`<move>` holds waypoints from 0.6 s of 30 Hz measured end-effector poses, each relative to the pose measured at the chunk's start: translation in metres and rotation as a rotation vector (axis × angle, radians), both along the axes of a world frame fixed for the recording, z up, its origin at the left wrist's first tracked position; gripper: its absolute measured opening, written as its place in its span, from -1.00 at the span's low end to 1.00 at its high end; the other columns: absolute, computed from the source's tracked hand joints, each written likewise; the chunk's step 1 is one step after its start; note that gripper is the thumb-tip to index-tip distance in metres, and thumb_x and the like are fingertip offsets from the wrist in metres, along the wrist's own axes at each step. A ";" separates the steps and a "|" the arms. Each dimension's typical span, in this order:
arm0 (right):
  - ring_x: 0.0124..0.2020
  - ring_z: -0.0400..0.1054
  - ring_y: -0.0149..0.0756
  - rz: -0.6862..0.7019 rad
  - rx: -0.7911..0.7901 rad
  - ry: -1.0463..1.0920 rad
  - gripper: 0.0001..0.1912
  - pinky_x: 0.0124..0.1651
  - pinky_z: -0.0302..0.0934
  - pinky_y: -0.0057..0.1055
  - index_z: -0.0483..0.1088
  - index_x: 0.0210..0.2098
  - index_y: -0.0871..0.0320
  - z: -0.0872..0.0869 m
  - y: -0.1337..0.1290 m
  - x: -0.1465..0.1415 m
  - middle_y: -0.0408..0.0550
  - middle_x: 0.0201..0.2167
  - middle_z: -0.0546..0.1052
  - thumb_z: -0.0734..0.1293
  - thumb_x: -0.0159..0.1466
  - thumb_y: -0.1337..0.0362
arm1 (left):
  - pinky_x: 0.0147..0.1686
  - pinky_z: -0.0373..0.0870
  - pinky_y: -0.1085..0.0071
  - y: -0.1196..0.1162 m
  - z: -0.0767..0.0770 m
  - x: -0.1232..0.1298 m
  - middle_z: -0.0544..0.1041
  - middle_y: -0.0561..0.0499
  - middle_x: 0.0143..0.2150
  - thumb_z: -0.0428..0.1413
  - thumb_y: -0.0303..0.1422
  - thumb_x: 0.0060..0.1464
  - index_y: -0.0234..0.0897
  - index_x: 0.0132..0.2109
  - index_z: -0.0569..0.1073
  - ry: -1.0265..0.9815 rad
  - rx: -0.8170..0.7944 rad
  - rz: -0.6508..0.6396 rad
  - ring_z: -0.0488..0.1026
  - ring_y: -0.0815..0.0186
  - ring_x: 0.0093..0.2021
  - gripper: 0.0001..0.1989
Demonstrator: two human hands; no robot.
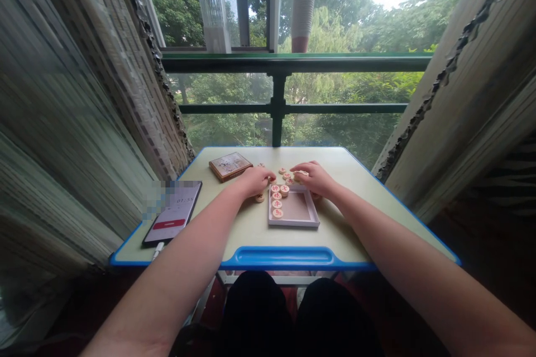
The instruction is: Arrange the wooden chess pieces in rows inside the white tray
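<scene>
A shallow white box tray [314,217] lies on the small table. Several round Chinese chess pieces with red characters, such as the lowest one [277,213], line its left side and upper left corner. At the tray's upper left, my left hand [255,180] has its fingers curled at a chess piece, seemingly pinched. My right hand [316,177] is over the tray's upper right corner, its fingers apart above loose pieces. Beyond the tray are more loose chess pieces [286,176]. Another chess piece [259,198] sits below my left wrist.
A flat brown box [230,166] with a printed lid lies at the table's back left. A phone [173,217] with a cable plugged in rests on the left edge. The table [360,223] has a blue rim. Curtains hang on both sides; a green railing [335,63] runs behind.
</scene>
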State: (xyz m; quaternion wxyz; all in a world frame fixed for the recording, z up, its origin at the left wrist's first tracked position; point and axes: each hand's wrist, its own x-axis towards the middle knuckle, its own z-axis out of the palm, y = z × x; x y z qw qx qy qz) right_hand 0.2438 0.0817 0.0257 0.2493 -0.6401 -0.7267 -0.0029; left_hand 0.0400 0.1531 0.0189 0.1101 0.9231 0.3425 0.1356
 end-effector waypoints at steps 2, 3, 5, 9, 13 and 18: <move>-0.09 0.29 -0.19 -0.056 -0.032 -0.060 -0.71 -0.02 0.14 -0.32 0.52 -0.18 0.10 0.011 0.006 -0.004 -0.08 -0.17 0.56 0.21 0.20 0.28 | -0.04 0.32 0.43 0.000 0.001 0.001 0.56 -0.02 -0.10 -0.06 -0.45 0.08 -0.21 -0.12 0.53 0.001 0.034 -0.010 0.46 0.27 -0.10 -0.68; -0.12 0.31 -0.19 -0.063 -0.049 -0.121 -0.74 -0.05 0.14 -0.33 0.53 -0.22 0.10 0.017 0.010 -0.005 -0.07 -0.18 0.56 0.22 0.20 0.27 | -0.06 0.32 0.43 0.000 0.001 0.002 0.56 -0.01 -0.12 -0.05 -0.43 0.08 -0.21 -0.14 0.54 -0.001 0.051 -0.004 0.47 0.28 -0.12 -0.70; -0.19 0.35 -0.23 -0.053 -0.103 -0.207 -0.76 -0.16 0.17 -0.39 0.54 -0.25 0.10 0.030 0.020 -0.007 -0.04 -0.18 0.56 0.24 0.19 0.26 | -0.08 0.33 0.43 0.001 0.001 0.003 0.57 -0.01 -0.15 -0.04 -0.42 0.08 -0.22 -0.17 0.54 -0.013 0.082 0.028 0.47 0.28 -0.15 -0.72; -0.36 0.40 -0.31 -0.119 -0.286 -0.179 -0.70 -0.36 0.16 -0.47 0.51 -0.17 0.07 0.043 0.041 -0.014 -0.07 -0.24 0.57 0.29 0.17 0.11 | -0.08 0.33 0.42 0.002 0.003 0.001 0.56 -0.02 -0.14 -0.04 -0.49 0.03 -0.22 -0.20 0.54 -0.054 0.117 0.087 0.46 0.27 -0.12 -0.71; -0.38 0.41 -0.28 -0.170 -0.420 -0.246 -0.66 -0.37 0.17 -0.46 0.53 -0.21 0.08 0.035 0.056 -0.026 -0.04 -0.31 0.58 0.33 0.11 0.05 | -0.08 0.34 0.39 0.000 0.006 -0.002 0.57 -0.03 -0.19 -0.05 -0.50 0.02 -0.23 -0.24 0.55 -0.061 0.133 0.092 0.45 0.26 -0.14 -0.71; -0.29 0.41 -0.19 -0.206 -0.381 -0.270 -0.73 -0.37 0.16 -0.44 0.54 -0.30 0.10 0.027 0.061 -0.034 -0.01 -0.28 0.58 0.37 0.04 0.13 | -0.06 0.33 0.39 0.002 0.004 -0.003 0.57 -0.02 -0.21 -0.06 -0.49 0.04 -0.24 -0.24 0.55 -0.087 0.140 0.098 0.44 0.27 -0.12 -0.71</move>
